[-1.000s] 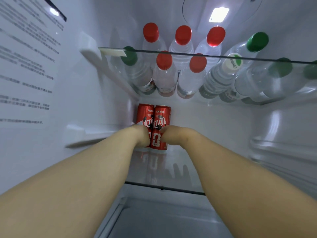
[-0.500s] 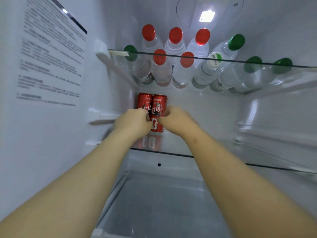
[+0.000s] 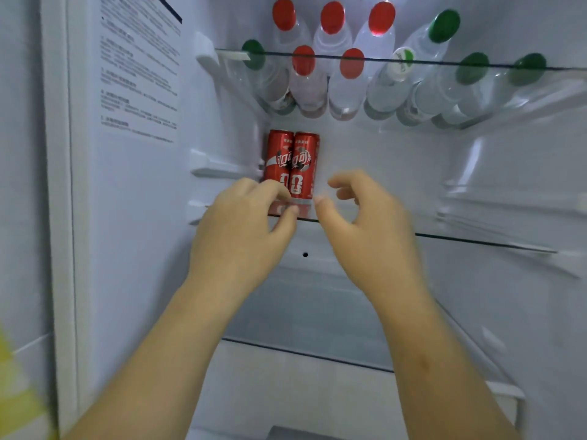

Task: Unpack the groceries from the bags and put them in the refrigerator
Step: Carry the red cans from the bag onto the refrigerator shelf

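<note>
Looking down from the head camera into the refrigerator [image 3: 397, 160], the view shows two red cans [image 3: 303, 166] standing upright and touching each other on a glass shelf [image 3: 476, 241], close to the side wall. The left hand [image 3: 241, 230] hovers in front of the cans' bases, its fingers loosely bent and wrapped round nothing. Its fingertips overlap the foot of the can nearer the wall, and blur hides whether they touch it. The right hand [image 3: 365, 230] hangs just right of the cans, fingers relaxed and empty. Above the cans, water bottles [image 3: 341, 87] crowd an upper shelf [image 3: 460, 63].

The likeliest mishap is a knock. The cans are tall and narrow on smooth glass, so a knuckle or thumb catching one as the hands move could tip it into its neighbour. Both might then roll forward off the shelf's edge, and a dented can could fizz over when opened. Far below and left of the cans, a yellow blur [image 3: 16, 392] cannot be identified.
</note>
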